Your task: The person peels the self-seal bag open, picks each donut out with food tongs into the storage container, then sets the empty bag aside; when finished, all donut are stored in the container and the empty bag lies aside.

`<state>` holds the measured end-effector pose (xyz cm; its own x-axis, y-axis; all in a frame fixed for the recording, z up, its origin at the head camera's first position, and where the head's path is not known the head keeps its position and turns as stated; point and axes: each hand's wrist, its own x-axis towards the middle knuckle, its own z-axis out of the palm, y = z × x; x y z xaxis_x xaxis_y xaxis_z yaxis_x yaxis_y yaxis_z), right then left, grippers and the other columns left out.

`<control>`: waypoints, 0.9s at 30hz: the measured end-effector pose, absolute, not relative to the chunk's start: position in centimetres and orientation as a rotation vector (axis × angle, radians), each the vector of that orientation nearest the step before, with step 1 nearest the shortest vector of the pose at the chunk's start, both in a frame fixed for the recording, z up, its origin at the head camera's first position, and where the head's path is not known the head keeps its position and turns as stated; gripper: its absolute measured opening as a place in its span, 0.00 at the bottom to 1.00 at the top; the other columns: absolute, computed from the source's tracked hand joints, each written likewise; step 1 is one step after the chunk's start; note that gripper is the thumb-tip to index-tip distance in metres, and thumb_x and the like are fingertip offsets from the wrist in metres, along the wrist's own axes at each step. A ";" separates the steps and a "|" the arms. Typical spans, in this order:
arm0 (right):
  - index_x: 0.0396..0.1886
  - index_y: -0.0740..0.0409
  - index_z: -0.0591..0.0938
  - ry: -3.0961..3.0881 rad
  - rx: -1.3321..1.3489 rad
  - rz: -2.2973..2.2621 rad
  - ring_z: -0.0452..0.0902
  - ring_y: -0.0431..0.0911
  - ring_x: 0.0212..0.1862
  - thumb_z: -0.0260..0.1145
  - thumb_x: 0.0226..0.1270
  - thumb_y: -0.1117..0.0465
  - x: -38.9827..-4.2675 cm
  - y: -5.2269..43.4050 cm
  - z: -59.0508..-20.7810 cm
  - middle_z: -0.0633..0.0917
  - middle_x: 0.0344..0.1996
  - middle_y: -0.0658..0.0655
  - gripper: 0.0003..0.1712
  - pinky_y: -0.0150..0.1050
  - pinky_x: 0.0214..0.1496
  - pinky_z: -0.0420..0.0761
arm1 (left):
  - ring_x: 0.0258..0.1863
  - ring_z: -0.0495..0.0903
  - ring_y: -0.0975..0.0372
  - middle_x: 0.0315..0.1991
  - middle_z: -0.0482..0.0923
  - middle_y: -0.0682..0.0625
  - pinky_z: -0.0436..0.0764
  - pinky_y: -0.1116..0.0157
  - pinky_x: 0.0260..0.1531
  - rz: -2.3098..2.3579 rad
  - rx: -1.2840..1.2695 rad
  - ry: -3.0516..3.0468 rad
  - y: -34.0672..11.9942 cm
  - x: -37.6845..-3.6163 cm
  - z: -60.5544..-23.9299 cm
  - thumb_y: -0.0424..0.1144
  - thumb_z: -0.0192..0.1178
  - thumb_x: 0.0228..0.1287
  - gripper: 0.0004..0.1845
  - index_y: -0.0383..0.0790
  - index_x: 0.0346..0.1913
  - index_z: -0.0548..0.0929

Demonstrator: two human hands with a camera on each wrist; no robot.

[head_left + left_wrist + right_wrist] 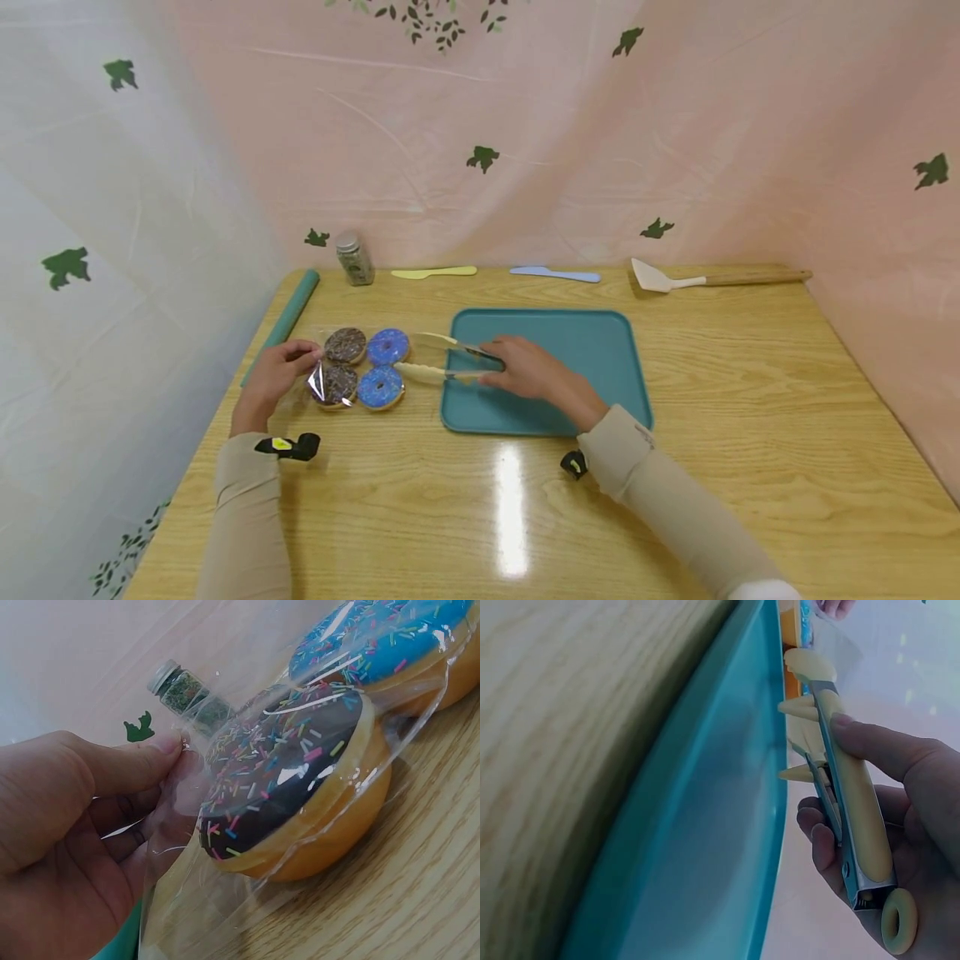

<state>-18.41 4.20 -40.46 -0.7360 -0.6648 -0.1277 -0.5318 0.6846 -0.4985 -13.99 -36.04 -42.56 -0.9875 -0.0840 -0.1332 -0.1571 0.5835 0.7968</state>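
Several sprinkled donuts, two chocolate (345,344) and two blue (388,346), lie in a clear plastic bag (318,385) on the wooden table. My left hand (276,372) pinches the bag's left edge (176,795) beside a chocolate donut (289,776). My right hand (525,367) grips cream-coloured tongs (435,358) over the left edge of a teal tray (600,350). The tong tips reach toward the blue donuts. In the right wrist view the tongs (851,802) lie in my curled fingers next to the tray's rim (769,750).
A teal roll (288,317) lies at the table's left edge. A small spice jar (354,258), a yellow knife (433,272), a blue knife (555,273) and a wooden-handled spatula (712,278) line the back edge. Pink and white curtains enclose the table.
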 end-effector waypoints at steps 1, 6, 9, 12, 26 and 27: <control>0.69 0.57 0.68 2.599 -0.952 -0.632 0.69 0.57 0.64 0.64 0.66 0.46 -18.5 4.1 -40.4 0.71 0.65 0.64 0.36 0.53 0.61 0.73 | 0.39 0.75 0.73 0.47 0.76 0.41 0.77 0.75 0.41 1.380 -0.208 2.725 -36.0 -14.0 -42.6 0.47 0.50 0.73 0.23 0.28 0.55 0.75; 0.70 0.57 0.67 2.605 -0.975 -0.603 0.68 0.57 0.65 0.64 0.66 0.46 -19.2 3.8 -40.2 0.69 0.66 0.64 0.37 0.53 0.62 0.72 | 0.38 0.75 0.74 0.47 0.76 0.40 0.77 0.75 0.40 1.374 -0.218 2.727 -36.0 -14.2 -42.6 0.47 0.51 0.73 0.23 0.29 0.56 0.75; 0.70 0.57 0.66 2.602 -0.981 -0.574 0.68 0.56 0.65 0.64 0.66 0.46 -19.6 3.7 -40.2 0.69 0.66 0.63 0.37 0.52 0.62 0.72 | 0.37 0.76 0.74 0.46 0.77 0.41 0.77 0.75 0.40 1.373 -0.224 2.722 -35.9 -14.2 -42.5 0.47 0.51 0.73 0.23 0.29 0.56 0.76; 0.71 0.56 0.66 2.591 -0.987 -0.554 0.69 0.55 0.64 0.63 0.67 0.47 -19.9 3.5 -40.1 0.70 0.66 0.61 0.36 0.51 0.61 0.73 | 0.37 0.76 0.74 0.45 0.78 0.43 0.77 0.76 0.39 1.369 -0.228 2.720 -35.9 -14.2 -42.5 0.47 0.51 0.73 0.23 0.29 0.56 0.75; 0.70 0.56 0.67 2.609 -1.083 -0.512 0.75 0.46 0.45 0.62 0.68 0.48 -20.3 3.3 -40.7 0.76 0.56 0.58 0.34 0.43 0.43 0.75 | 0.39 0.75 0.72 0.44 0.77 0.47 0.76 0.76 0.40 1.349 -0.229 2.744 -35.9 -14.2 -42.5 0.49 0.51 0.72 0.24 0.30 0.55 0.76; 0.70 0.56 0.67 2.606 -1.088 -0.519 0.75 0.46 0.44 0.62 0.68 0.48 -20.3 3.4 -40.8 0.76 0.55 0.58 0.34 0.42 0.42 0.74 | 0.39 0.75 0.72 0.44 0.77 0.48 0.76 0.76 0.40 1.343 -0.228 2.748 -36.0 -14.2 -42.5 0.49 0.51 0.72 0.24 0.30 0.55 0.76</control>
<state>-20.30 3.36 -40.83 -0.6820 -0.7234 -0.1079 -0.6269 0.6541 -0.4232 -14.23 -35.96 -42.50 -0.9862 -0.1006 -0.1318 -0.1658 0.6059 0.7781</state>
